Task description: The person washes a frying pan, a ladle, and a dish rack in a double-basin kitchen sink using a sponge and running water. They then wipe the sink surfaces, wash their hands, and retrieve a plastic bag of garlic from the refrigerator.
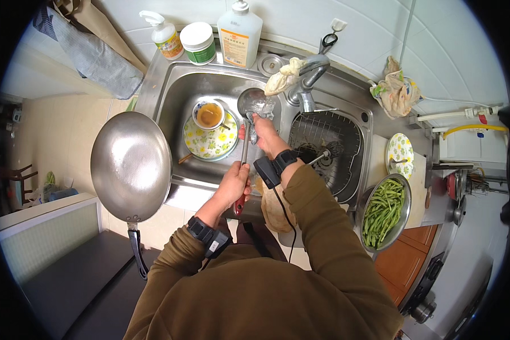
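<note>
A metal ladle (245, 148) with a dark red handle end lies slantwise over the left sink basin. My left hand (233, 185) is closed round the lower part of its handle. Farther up, my right hand (264, 135) is closed on a crumpled silvery-grey scrubbing cloth (253, 136), pressed to the shaft just below the ladle's bowl. Something clear and shiny shows beside that bowl; I cannot make out whether it is water or film. Left of the ladle, a small bowl (209, 115) with yellowish-brown liquid stands on a flowered plate (201, 145).
A frying pan (131, 164) rests at the sink's left edge. The faucet (306, 101), with a cloth tied on it, stands over the divider. A wire rack (328, 131) sits in the right basin. Green beans fill a metal bowl (409, 205) at right. Bottles (239, 37) line the back.
</note>
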Motion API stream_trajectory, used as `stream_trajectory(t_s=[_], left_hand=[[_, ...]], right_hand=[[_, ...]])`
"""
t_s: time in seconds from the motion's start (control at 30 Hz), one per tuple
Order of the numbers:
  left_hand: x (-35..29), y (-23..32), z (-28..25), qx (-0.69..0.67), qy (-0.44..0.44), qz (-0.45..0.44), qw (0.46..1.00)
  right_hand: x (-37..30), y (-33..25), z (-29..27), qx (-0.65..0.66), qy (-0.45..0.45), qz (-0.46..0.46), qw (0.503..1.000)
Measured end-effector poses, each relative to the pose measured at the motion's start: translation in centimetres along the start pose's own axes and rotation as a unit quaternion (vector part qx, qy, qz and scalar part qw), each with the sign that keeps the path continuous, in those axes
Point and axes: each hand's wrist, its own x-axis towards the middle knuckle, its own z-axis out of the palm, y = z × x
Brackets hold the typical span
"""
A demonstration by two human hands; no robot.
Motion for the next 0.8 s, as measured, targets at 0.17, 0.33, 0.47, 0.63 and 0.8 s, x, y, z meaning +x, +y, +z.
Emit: stream_trajectory(t_s=[0.17, 0.33, 0.47, 0.63, 0.8], left_hand=[[0.1, -0.4, -2.1, 0.189, 0.056, 0.089, 0.976], [0.2, -2.8, -2.8, 0.467, 0.144, 0.201, 0.849], [1.3, -3.3, -2.9, 0.512, 0.164, 0.158, 0.828], [1.9, -2.9, -2.9, 0.542, 0.186, 0.160, 0.804], [0.6, -2.3, -3.2, 0.395, 0.132, 0.200, 0.887]], right_hand=[[3.0, -2.8, -0.7, -0.496, 0.133, -0.249, 0.821], [2.4, -7.0, -0.9, -0.699, -0.042, -0.424, 0.575], [0.7, -6.1, 0.6, -0.831, -0.123, -0.476, 0.262], [0.3, -5.5, 1.4, -0.867, -0.182, -0.416, 0.207], [3.2, -8.8, -1.3, -0.660, -0.100, -0.349, 0.658]])
